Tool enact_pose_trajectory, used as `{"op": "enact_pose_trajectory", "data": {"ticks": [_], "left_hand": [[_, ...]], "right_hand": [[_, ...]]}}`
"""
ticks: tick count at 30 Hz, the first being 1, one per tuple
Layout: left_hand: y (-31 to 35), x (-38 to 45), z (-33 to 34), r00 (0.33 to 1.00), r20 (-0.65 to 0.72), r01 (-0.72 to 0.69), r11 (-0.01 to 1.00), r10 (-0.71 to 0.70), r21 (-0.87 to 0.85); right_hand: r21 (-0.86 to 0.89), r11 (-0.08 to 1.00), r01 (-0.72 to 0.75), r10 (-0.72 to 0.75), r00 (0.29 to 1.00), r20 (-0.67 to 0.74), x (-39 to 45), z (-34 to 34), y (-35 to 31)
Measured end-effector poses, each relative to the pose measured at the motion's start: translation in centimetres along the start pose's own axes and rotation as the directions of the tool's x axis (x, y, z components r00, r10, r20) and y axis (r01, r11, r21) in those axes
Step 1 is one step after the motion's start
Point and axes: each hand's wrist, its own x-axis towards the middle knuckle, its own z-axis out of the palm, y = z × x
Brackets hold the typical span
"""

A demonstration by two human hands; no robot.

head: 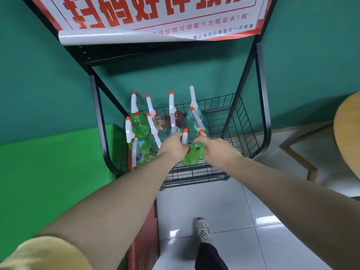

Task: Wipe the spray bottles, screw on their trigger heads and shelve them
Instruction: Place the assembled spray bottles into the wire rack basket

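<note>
A black wire basket rack (233, 121) holds several spray bottles with white trigger heads and orange nozzles. Green bottles (139, 123) stand at its left, a brown bottle (178, 117) and a clear bottle (195, 117) further back. My left hand (172, 146) grips a green bottle (191, 156) at its neck, just under its white trigger head (184, 136), at the basket's front. My right hand (215, 149) holds another green bottle (201, 152) right beside it; only its edge and its orange nozzle show past my fingers.
A red and white poster (155, 16) hangs over the rack's black frame (262, 84). A green box (58, 172) stands left of the rack, a wooden table (346, 137) at the right. My shoe (203, 230) is on the white tile floor (224, 207).
</note>
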Motion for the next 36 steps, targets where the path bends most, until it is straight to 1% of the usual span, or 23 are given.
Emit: {"op": "enact_pose_trajectory", "data": {"ticks": [3,6,7,9,12,15,18,22,25,27,29,33,36], "left_hand": [[-0.2,-0.1,0.1,1.0,0.017,-0.004,0.999,0.005,-0.045],[-0.8,-0.5,-0.3,1.0,0.006,-0.016,0.999,0.017,-0.029],[-1.1,-0.7,-0.6,1.0,0.0,-0.021,1.0,0.021,-0.005],[-1.9,-1.2,-1.4,0.998,-0.035,-0.045,0.998,0.047,0.035],[-3.0,-2.3,-2.8,0.992,-0.099,-0.076,0.997,0.074,-0.02],[-4.7,-4.1,-4.6,0.985,-0.144,-0.108,0.992,0.097,-0.066],[-8.2,-6.8,-6.5,0.971,-0.208,-0.138,0.986,0.116,-0.093],[-15.5,-11.6,-9.0,0.955,-0.277,-0.151,0.975,0.102,-0.161],[-23.3,-16.7,-10.9,0.954,-0.29,-0.135,0.972,0.075,-0.191],[-29.4,-20.5,-12.2,0.955,-0.293,-0.094,0.98,0.04,-0.174],[-35.8,-24.0,-13.4,0.944,-0.331,-0.042,0.989,-0.007,-0.141],[-47.2,-30.8,-15.8,0.907,-0.401,0.078,0.987,-0.128,-0.138],[-53.7,-35.1,-16.9,0.865,-0.453,0.159,0.974,-0.216,-0.161]], "right_hand": [[-0.051,0.998,-0.02,0.023,0.998,0.052,1.0,0.6,0.2],[-0.075,0.997,-0.004,0.005,1.0,0.017,1.7,1.2,0.0],[-0.123,0.992,-0.013,0.014,1.0,0.007,1.7,1.3,-0.3],[-0.247,0.966,-0.077,0.079,0.997,-0.005,1.2,1.1,-1.0],[-0.365,0.92,-0.144,0.136,0.99,-0.049,-0.2,0.5,-2.5],[-0.407,0.901,-0.152,0.106,0.985,-0.133,-2.0,0.0,-5.0],[-0.428,0.895,-0.123,0.044,0.981,-0.19,-4.0,0.8,-8.7],[-0.387,0.922,-0.009,-0.074,0.977,-0.199,-7.0,5.4,-15.9],[-0.323,0.944,0.063,-0.109,0.986,-0.125,-9.9,11.4,-23.4],[-0.312,0.941,0.13,-0.155,0.986,-0.057,-11.7,16.2,-28.6],[-0.299,0.933,0.2,-0.207,0.978,0.008,-13.1,21.0,-33.7],[-0.306,0.888,0.345,-0.316,0.938,0.14,-15.0,29.1,-42.4],[-0.287,0.866,0.41,-0.379,0.912,0.158,-15.4,33.5,-47.5]]}}
